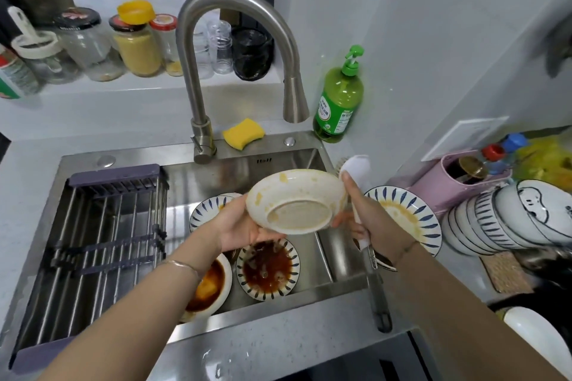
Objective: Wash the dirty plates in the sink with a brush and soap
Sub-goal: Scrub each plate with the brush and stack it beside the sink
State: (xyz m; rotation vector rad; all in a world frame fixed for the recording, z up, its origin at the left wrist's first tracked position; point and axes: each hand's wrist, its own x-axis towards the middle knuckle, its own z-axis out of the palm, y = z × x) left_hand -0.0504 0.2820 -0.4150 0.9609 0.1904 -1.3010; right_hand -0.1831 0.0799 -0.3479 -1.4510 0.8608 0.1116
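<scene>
L hand point(241, 226): plate point(297, 201), R hand point(371, 219): brush point(359, 168), soap label point(332, 114) illegible

jars point(137, 52) (lidded), drying rack point(102, 241), stacked bowls point(495, 219)

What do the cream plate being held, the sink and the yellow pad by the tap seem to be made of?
Cream plate: likely glazed ceramic, with a glossy surface and a duller foot ring, though melamine is possible. Sink: stainless steel, brushed grey with streaky reflections. Yellow pad: probably foam sponge, matte and soft-edged.
</scene>
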